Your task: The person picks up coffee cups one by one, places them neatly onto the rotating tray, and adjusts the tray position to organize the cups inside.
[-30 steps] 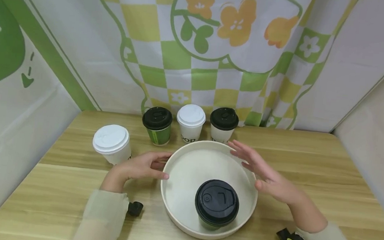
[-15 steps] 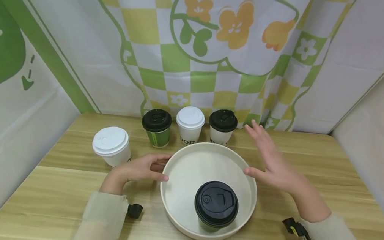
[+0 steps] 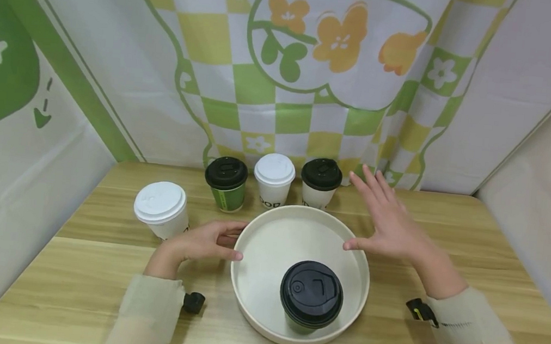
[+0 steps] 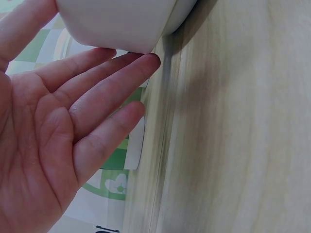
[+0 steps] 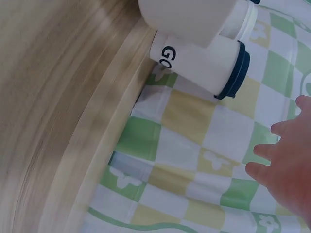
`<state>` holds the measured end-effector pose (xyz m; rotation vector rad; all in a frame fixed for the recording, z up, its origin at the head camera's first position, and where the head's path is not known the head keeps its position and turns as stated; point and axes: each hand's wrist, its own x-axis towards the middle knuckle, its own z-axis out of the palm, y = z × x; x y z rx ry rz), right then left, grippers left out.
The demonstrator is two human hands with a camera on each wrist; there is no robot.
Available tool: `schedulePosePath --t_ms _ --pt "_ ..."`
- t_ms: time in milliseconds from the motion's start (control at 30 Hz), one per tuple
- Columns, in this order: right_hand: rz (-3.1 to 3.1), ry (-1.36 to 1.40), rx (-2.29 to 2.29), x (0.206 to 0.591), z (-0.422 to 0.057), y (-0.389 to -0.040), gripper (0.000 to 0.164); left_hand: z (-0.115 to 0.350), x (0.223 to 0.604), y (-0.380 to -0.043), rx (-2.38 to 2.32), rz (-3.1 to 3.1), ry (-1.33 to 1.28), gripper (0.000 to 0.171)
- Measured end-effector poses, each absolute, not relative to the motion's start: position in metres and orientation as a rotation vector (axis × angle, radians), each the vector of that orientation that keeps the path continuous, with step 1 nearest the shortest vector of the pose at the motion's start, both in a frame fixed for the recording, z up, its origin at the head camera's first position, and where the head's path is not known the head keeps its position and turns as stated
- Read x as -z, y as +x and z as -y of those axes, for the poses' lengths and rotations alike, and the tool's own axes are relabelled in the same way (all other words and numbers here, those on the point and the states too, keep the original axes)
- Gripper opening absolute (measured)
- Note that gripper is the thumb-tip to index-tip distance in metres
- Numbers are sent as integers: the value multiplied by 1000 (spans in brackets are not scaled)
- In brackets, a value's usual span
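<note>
A round cream tray [image 3: 270,237] with a low rim lies in front of me. On its near right part stands a paper cup with a black lid [image 3: 312,294]. My left hand [image 3: 207,241] is at the tray's left rim, thumb over the edge; in the left wrist view its straight fingers [image 4: 109,90] touch the tray wall [image 4: 116,24]. My right hand [image 3: 389,220] is spread above the tray's right rim, holding nothing. Its fingertips are near a white cup with a black lid [image 3: 320,182], which shows "GO" lettering in the right wrist view.
Behind the tray stand a green cup with a black lid [image 3: 226,184] and a white cup with a white lid [image 3: 274,178]. Another white-lidded cup [image 3: 161,208] is left of my left hand. A checked curtain [image 3: 292,116] hangs behind the wooden table [image 3: 447,236].
My right hand has moved away from the tray's right rim, up and toward the back, with its fingers spreading. The left hand, tray and cups stay in place.
</note>
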<state>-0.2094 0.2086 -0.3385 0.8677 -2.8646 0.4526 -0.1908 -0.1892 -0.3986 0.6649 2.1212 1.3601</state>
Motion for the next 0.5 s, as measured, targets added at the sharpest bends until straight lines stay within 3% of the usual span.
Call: schedulePosePath --t_ms 500 --pt "2887 902 -628 350 -212 -241 124 190 399 -190 -1352 -2123 693 75"
